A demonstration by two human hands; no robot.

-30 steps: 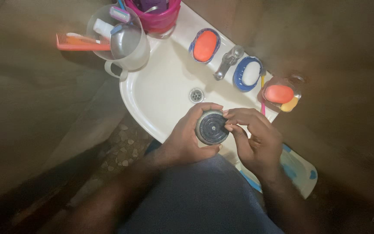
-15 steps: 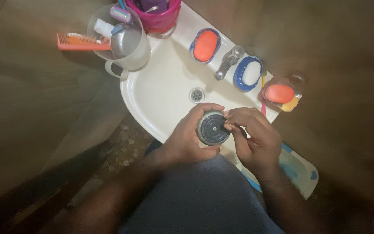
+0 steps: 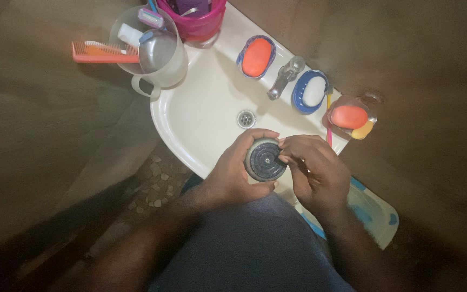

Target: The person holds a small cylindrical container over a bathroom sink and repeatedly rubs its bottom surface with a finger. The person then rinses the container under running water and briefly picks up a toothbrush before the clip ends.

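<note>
L hand: wrapped round the rim of a round dark disc, thumb on the near edge, fingers curled over the far edge; grip clamped on it
R hand: fingertips bunched together, pressing on the disc's right edge; pinch closed on the rim, can't tell how much of the weight it takes
Disc: flat face up toward the camera, ringed grooves w/ a small light hub at centre, grey rim; held over the near edge of the sink, just this side of the drain
Sink: white basin, set at an angle; metal tap at the back rim
Soaps: orange bar in a blue dish left of the tap; white bar in a blue dish right of it; further right a clear tray w/ an orange bar and a small yellow piece
Cups: clear plastic mug at the basin's far-left corner w/ a razor and tube inside; pink cup just behind it
Comb: orange, lying left of the mug, touching it
Below R hand: white-and-blue flat thing, partly hidden by the forearm, can't tell what it is
Floor: pebbled patch shows left of the basin; rest dim and blurred
</note>
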